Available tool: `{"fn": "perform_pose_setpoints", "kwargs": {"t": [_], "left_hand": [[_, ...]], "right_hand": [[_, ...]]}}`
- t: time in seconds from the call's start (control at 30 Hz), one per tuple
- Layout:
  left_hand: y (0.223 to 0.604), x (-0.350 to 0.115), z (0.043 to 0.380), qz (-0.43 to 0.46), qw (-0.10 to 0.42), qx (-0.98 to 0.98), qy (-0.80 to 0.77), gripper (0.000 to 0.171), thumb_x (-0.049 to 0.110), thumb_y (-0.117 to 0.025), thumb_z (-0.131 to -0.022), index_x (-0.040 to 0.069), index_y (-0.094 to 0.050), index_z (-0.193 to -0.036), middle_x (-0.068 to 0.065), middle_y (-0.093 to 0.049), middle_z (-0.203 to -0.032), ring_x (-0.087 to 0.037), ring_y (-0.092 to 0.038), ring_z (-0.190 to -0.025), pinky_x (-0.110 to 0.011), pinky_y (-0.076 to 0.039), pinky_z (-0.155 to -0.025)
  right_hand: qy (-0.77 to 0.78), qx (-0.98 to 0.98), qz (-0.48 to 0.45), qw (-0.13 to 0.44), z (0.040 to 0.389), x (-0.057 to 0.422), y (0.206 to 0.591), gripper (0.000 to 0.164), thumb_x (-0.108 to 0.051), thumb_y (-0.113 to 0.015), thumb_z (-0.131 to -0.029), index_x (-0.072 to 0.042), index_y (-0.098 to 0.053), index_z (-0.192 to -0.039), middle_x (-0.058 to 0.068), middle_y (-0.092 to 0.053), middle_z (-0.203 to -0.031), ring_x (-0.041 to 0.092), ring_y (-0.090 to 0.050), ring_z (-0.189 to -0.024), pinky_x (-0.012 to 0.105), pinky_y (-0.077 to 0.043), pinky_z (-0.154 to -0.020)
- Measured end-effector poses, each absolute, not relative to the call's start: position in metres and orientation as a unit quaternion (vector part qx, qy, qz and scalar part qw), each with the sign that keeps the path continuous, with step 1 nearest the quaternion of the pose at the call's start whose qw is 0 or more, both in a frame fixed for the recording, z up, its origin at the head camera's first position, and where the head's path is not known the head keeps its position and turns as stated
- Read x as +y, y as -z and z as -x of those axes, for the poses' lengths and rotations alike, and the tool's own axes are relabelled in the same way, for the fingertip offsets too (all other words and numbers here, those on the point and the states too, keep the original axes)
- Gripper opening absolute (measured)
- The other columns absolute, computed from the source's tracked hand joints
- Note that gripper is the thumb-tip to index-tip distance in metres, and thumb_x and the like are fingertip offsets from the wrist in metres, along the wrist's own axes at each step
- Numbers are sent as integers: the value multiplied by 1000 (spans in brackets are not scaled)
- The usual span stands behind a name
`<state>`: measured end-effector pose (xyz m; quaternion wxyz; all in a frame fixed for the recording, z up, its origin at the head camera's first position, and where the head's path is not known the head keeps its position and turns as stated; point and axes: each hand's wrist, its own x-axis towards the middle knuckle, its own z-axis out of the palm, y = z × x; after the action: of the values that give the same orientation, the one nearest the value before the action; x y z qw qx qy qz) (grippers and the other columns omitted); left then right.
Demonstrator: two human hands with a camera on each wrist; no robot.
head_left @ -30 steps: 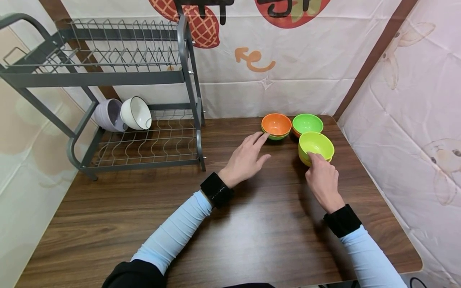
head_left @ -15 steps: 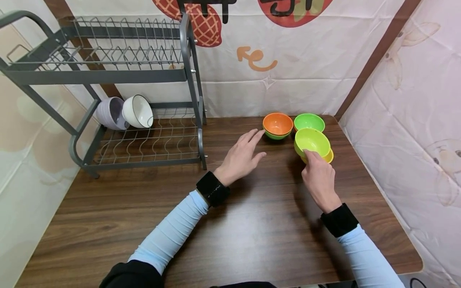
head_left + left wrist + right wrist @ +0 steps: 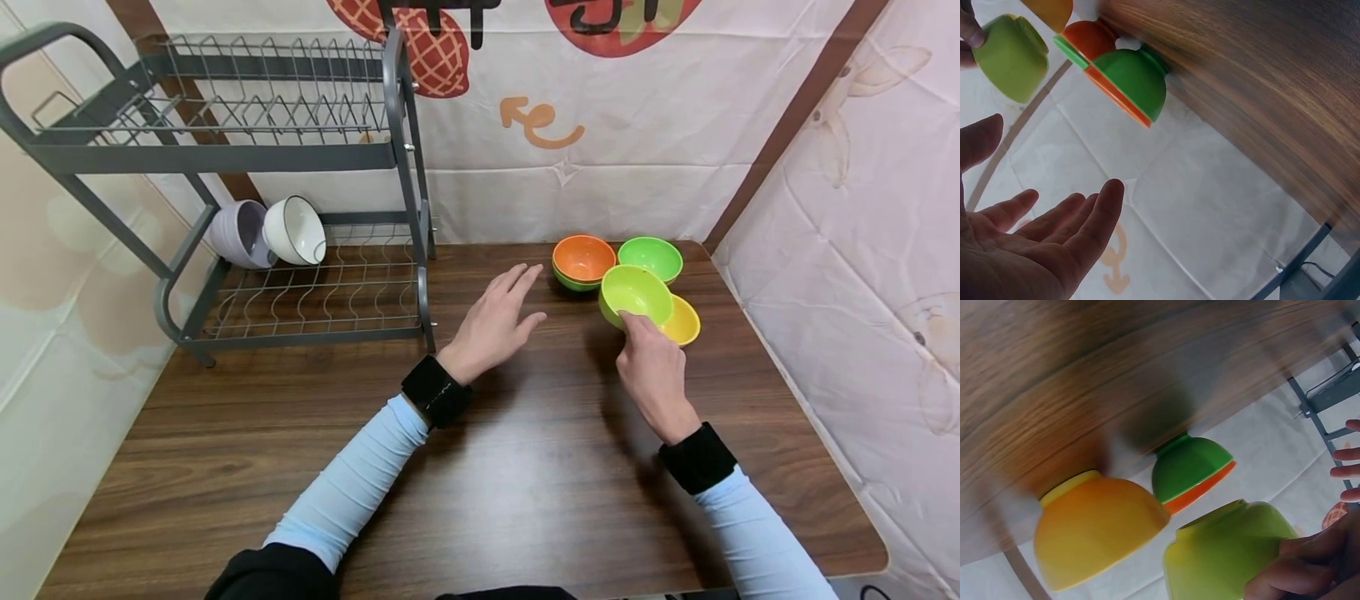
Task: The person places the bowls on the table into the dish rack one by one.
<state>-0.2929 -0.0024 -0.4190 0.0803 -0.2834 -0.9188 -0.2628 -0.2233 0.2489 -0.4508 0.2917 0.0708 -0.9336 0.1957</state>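
Observation:
My right hand (image 3: 654, 375) pinches the near rim of a yellow-green bowl (image 3: 634, 292), held up off the table and tilted a little. In the right wrist view the yellow-green bowl (image 3: 1229, 553) hangs apart from a yellow bowl (image 3: 1097, 528). That yellow bowl (image 3: 681, 322) stands on the table, partly covered in the head view. My left hand (image 3: 491, 323) hovers with spread fingers, holding nothing, left of an orange bowl (image 3: 583, 257) nested in a green one. Behind is a bright green bowl (image 3: 651, 257), stacked on an orange-red bowl (image 3: 1090, 36) seen in the left wrist view.
A two-tier grey dish rack (image 3: 217, 158) stands at the left. On its lower tier lean a white bowl (image 3: 295, 231) and stacked lilac bowls (image 3: 242, 234). Printed cloth walls (image 3: 630, 167) border the wooden table (image 3: 480, 500) at the back and sides.
My right hand has lifted the yellow-green bowl off the yellow one and carried it leftward, uncovering the yellow bowl. My left hand has drawn slightly left, away from the orange bowl.

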Motion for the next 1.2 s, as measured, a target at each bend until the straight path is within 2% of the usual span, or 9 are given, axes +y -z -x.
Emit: {"fn": "perform_pose_setpoints", "kwargs": {"t": [0.57,0.87,1.2], "left_hand": [[419,-9,293,280,87,-916,274,74,32,-69,-104,15,-32,-167,-15,-35,-167,-32,-33,-153,-47,-37,-119],[421,-14,292,279,103,-910,290,74,31,-71,-103,15,-34,-166,-15,-37,-166,-32,-36,-151,-49,-39,-117],[421,-19,290,284,110,-904,299,78,28,-74,-101,15,-32,-166,-15,-37,-166,-30,-36,-151,-47,-41,-116]], "right_hand": [[-209,-923,-110,305,222,224,445,35,10,-56,-94,2,-71,-124,21,-74,-114,44,-69,-76,55,-55,-57],[-217,-916,-129,310,222,209,442,34,10,-58,-95,1,-71,-125,20,-74,-112,38,-63,-61,51,-51,-49],[-232,-916,-137,297,223,193,438,38,12,-59,-93,0,-70,-127,19,-74,-114,35,-62,-59,47,-52,-50]]}}
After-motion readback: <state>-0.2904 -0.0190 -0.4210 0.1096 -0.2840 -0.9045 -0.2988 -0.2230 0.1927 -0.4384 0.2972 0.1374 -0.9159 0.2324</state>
